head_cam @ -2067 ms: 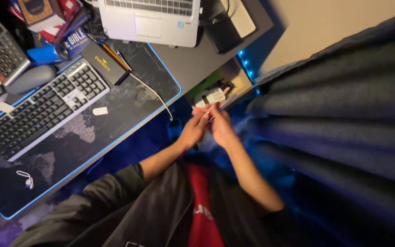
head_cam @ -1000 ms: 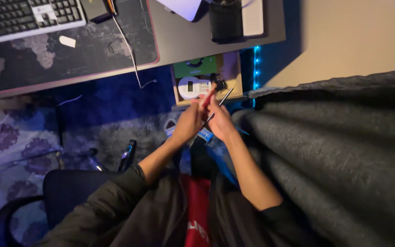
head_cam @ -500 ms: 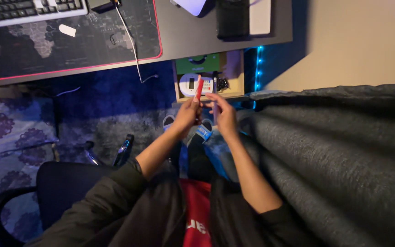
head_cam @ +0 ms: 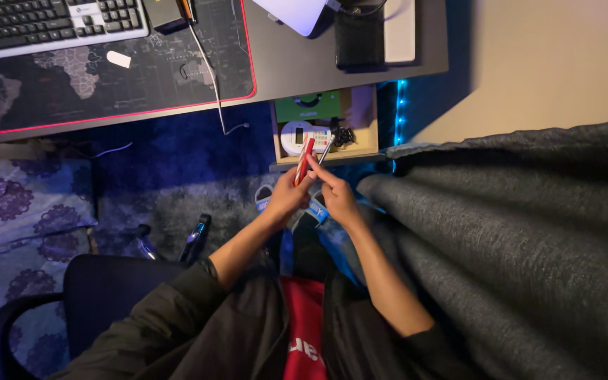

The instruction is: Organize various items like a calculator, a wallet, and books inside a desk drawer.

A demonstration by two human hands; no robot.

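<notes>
A grey blanket [head_cam: 522, 232] fills the right side, the biggest thing in view, lying in long folds beside the person's right arm. One dark desk [head_cam: 297, 60] runs across the top, and on it lies one large desk mat [head_cam: 107, 77] with a glowing red edge and a pale map print. One black chair [head_cam: 100, 295] stands at the lower left, over a floor of blue carpet and one purple flowered rug [head_cam: 8, 211]. One keyboard [head_cam: 51, 21] sits on the mat at the upper left, with one thin cable [head_cam: 209, 70] trailing off the desk edge. One open drawer [head_cam: 325, 123] hangs under the desk; inside are one green box [head_cam: 307, 107] and one small white device with a screen [head_cam: 297, 135]. A strip of blue lights [head_cam: 398, 112] runs down beside the drawer. One dark case [head_cam: 359, 39] lies on the desk above it.

Both hands are held together in front of the drawer, over the floor. The left hand [head_cam: 286, 197] is closed round one red pen-like stick [head_cam: 304, 158], which stands nearly upright. The right hand [head_cam: 339, 195] pinches one thin silver rod [head_cam: 325, 151] between its fingertips, tilted toward the drawer. The two pieces stand just beside each other; whether they touch cannot be told
</notes>
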